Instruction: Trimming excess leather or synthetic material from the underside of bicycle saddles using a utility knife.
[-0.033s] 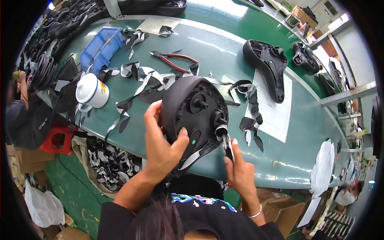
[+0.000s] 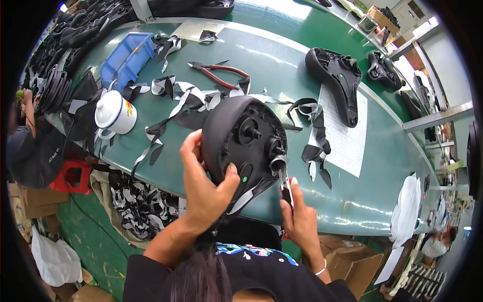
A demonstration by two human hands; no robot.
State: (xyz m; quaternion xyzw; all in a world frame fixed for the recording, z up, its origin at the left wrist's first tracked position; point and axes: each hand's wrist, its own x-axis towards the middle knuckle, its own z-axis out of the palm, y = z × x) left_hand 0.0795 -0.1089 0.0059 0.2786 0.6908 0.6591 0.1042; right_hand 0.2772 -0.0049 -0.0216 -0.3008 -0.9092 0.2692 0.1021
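Note:
My left hand [image 2: 204,181] grips a black bicycle saddle [image 2: 251,146] by its left side, thumb over the underside, fingers behind. The underside faces up, showing two round posts and a small green sticker. A loose strip of black-and-white cover trim [image 2: 243,200] lies along its lower edge. In my closed right hand [image 2: 300,214] is a utility knife [image 2: 286,190] with a silver body and some red and black. Its tip is at the saddle's right edge, where a curled piece of trim [image 2: 277,162] stands up. The exact contact of blade and trim is hidden.
Cover scraps [image 2: 193,98], red-handled pliers [image 2: 219,74], a white lidded mug [image 2: 115,112] and a blue bin [image 2: 127,59] are on the green table. Another saddle [image 2: 336,83] rests on a paper sheet [image 2: 347,143]. Below the table edge sits a sack of scraps [image 2: 138,206]. A person [image 2: 35,146] is at left.
The knife and my right hand have shifted slightly to the left, and more of the knife's body shows. The curled trim at the saddle's edge has changed shape a little.

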